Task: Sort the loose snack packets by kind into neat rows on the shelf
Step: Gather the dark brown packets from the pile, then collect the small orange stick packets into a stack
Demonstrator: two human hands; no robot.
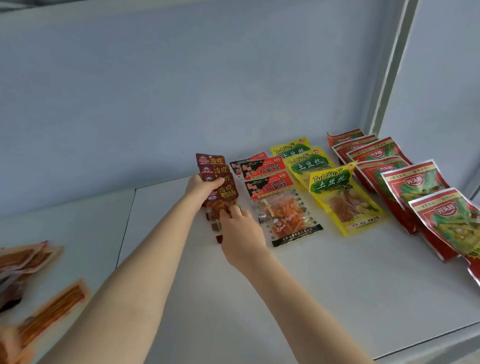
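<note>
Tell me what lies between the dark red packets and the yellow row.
A row of red-topped clear packets lies between them, seen in the head view.

Four overlapping rows lie flat on the white shelf [324,305], each running from the back toward the front edge. From the left they are small dark red packets [223,192] (fanned, the front one held by the left hand [202,187] and right hand [242,234]), red-and-black packets with clear windows [283,212], yellow TuDouSi packets [341,199] and red-and-green foil packets [421,190]. Loose orange packets [17,264] lie heaped and blurred at far left.
</note>
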